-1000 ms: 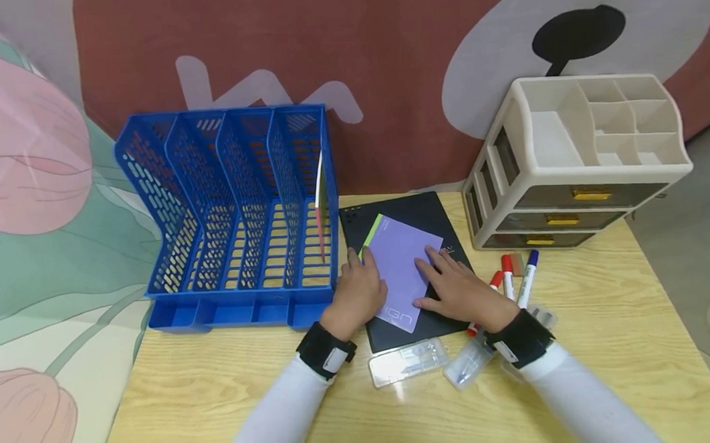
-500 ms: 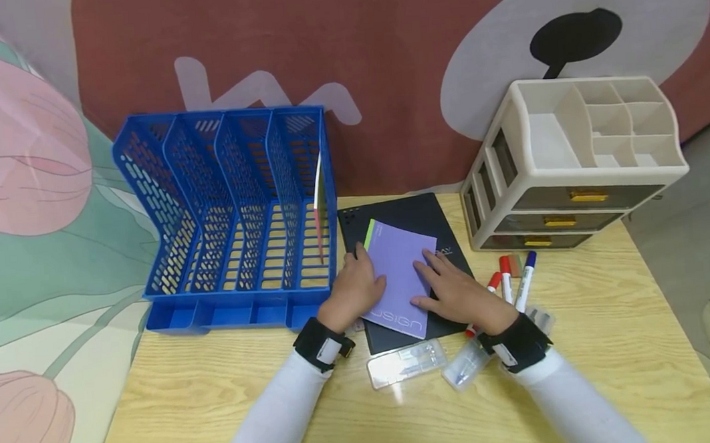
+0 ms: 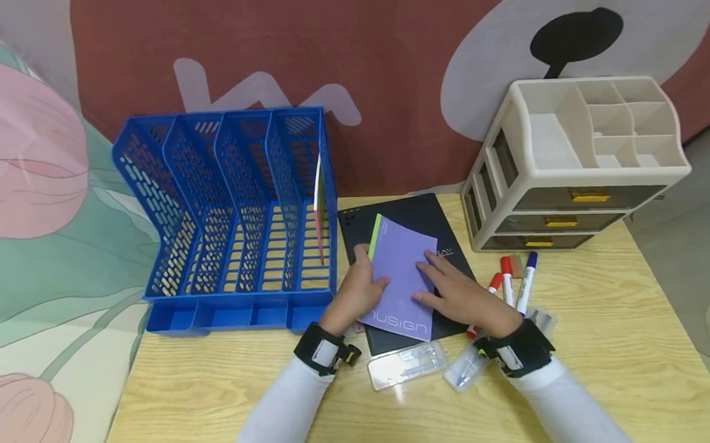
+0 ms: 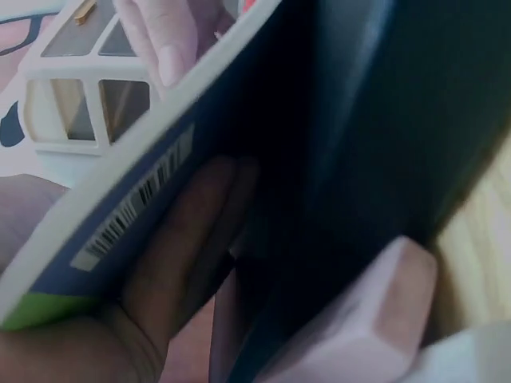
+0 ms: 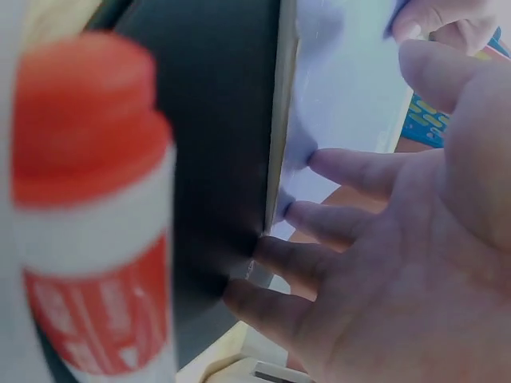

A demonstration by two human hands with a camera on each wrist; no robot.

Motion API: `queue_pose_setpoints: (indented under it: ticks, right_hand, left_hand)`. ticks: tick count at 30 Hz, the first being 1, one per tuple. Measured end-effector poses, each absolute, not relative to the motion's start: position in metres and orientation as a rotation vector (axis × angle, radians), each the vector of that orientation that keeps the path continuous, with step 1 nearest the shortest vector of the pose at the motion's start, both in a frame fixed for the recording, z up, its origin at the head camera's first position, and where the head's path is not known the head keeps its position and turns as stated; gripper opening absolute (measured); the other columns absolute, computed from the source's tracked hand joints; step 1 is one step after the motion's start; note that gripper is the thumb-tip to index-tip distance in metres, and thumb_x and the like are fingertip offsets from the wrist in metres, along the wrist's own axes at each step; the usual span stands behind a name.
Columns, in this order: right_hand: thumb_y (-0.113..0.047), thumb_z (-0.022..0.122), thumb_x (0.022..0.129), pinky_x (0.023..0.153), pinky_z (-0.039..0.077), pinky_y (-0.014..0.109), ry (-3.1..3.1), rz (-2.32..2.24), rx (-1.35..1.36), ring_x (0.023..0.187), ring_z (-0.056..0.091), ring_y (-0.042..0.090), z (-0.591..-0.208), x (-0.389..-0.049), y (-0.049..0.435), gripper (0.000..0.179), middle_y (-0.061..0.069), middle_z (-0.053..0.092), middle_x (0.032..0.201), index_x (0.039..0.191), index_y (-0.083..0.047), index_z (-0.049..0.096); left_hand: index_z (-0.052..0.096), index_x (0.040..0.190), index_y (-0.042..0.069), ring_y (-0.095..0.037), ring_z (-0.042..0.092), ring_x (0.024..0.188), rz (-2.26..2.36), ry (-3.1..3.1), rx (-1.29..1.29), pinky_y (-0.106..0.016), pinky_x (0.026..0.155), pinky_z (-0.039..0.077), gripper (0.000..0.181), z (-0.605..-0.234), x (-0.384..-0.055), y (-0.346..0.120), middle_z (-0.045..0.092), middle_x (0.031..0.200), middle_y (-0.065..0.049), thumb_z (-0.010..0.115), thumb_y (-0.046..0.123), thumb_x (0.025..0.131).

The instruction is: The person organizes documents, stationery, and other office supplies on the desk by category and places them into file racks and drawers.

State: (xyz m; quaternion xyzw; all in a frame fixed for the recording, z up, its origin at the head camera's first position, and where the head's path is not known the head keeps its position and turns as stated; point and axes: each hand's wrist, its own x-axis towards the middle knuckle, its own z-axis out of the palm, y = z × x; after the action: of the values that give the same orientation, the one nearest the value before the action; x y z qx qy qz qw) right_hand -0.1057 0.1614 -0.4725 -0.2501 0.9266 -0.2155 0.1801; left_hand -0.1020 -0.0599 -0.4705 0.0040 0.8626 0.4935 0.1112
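A purple notebook point(image 3: 401, 272) with a green spine lies over a black book point(image 3: 421, 211), its left side lifted. My left hand point(image 3: 359, 291) grips that side, thumb on the cover and fingers underneath. The left wrist view shows the fingers against the barcoded back cover point(image 4: 132, 199), with a gap above the black book. My right hand point(image 3: 464, 299) rests spread fingers along the notebook's right edge; in the right wrist view the fingertips point(image 5: 299, 211) touch the purple cover and the black book. A pale pink block point(image 4: 363, 323) sits beside the black book, below my left hand.
A blue file rack point(image 3: 244, 295) with a thin booklet point(image 3: 318, 203) in its right slot stands at left. A cream drawer organizer point(image 3: 608, 176) is at right. Red markers point(image 3: 506, 277), a blue-capped marker point(image 3: 527, 279) and clear cases point(image 3: 407, 364) lie nearby.
The purple notebook has turned slightly and shifted toward the near side, and its left side has risen. My left fingers have slid beneath it. The right hand has barely moved.
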Motion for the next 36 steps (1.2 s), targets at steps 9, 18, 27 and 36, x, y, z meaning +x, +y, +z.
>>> queue_pose_setpoints:
  ticks: [9, 18, 27, 36]
  right_hand:
    - [-0.054, 0.050, 0.095, 0.111, 0.025, 0.065, 2.577, -0.789, -0.673, 0.146, 0.011, 0.040, -0.472, -0.105, 0.165, 0.082, 0.019, 0.007, 0.164, 0.156, -0.012, 0.017]
    - [-0.045, 0.074, 0.081, 0.108, 0.029, 0.065, 2.561, -1.365, -0.281, 0.141, 0.020, 0.049, -0.467, -0.112, 0.165, 0.121, 0.020, -0.007, 0.163, 0.153, -0.018, -0.019]
    - [-0.022, 0.060, 0.095, 0.109, 0.026, 0.067, 1.881, -1.993, -0.111, 0.140, 0.025, 0.044, -0.454, -0.110, 0.159, 0.096, 0.019, 0.006, 0.163, 0.154, -0.020, -0.016]
    - [-0.013, 0.053, 0.100, 0.102, 0.048, 0.039, 1.578, -2.092, -0.145, 0.132, 0.045, 0.027, -0.447, -0.100, 0.151, 0.065, 0.015, 0.035, 0.155, 0.154, -0.023, 0.019]
  left_hand:
    - [0.025, 0.145, 0.012, -0.021, 0.069, 0.063, 1.683, 2.330, -0.036, -0.034, 0.053, 0.060, 0.063, -0.462, -0.100, -0.063, 0.064, 0.101, -0.023, 0.059, 0.001, 0.093]
    - [0.033, 0.143, 0.017, -0.021, 0.072, 0.075, 1.890, 2.285, 0.039, -0.035, 0.059, 0.062, 0.055, -0.444, -0.088, -0.072, 0.066, 0.111, -0.020, 0.056, 0.004, 0.096]
    - [0.035, 0.140, 0.015, -0.027, 0.071, 0.085, 2.049, 2.292, 0.199, -0.037, 0.063, 0.062, 0.051, -0.432, -0.080, -0.078, 0.063, 0.115, -0.021, 0.056, 0.003, 0.096]
    - [0.036, 0.139, 0.018, -0.025, 0.071, 0.089, 2.020, 2.291, 0.292, -0.035, 0.066, 0.062, 0.051, -0.433, -0.070, -0.080, 0.065, 0.116, -0.019, 0.057, 0.003, 0.095]
